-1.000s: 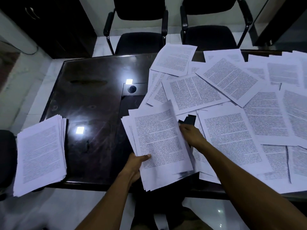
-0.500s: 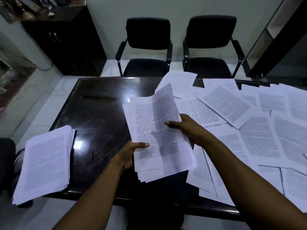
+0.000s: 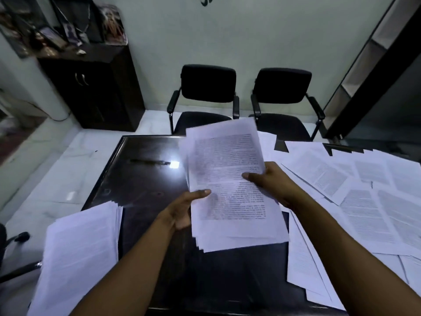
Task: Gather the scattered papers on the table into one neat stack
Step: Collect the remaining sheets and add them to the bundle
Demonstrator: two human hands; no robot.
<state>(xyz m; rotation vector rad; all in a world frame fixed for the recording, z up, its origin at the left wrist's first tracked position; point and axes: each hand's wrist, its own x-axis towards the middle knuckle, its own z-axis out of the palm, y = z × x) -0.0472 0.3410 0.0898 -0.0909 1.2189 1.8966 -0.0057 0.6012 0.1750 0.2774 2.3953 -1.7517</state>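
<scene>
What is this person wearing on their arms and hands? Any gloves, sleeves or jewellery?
Nothing shows: the left hand and right hand are bare, with no gloves, rings or watch. Both forearms are uncovered as far as the picture's lower edge, so no sleeve is in view.

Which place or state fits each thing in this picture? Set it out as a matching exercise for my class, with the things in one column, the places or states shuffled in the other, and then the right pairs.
Things
1. bundle of papers
2. tall stack of papers
3. loose sheets
4. two black chairs

Places or states
A. spread over the right side of the table
B. beyond the table's far edge, by the wall
C. held up by both hands, the left hand and the right hand
D. on the table's near left corner, overhanging the edge

Pairs: 1-C, 2-D, 3-A, 4-B
</scene>
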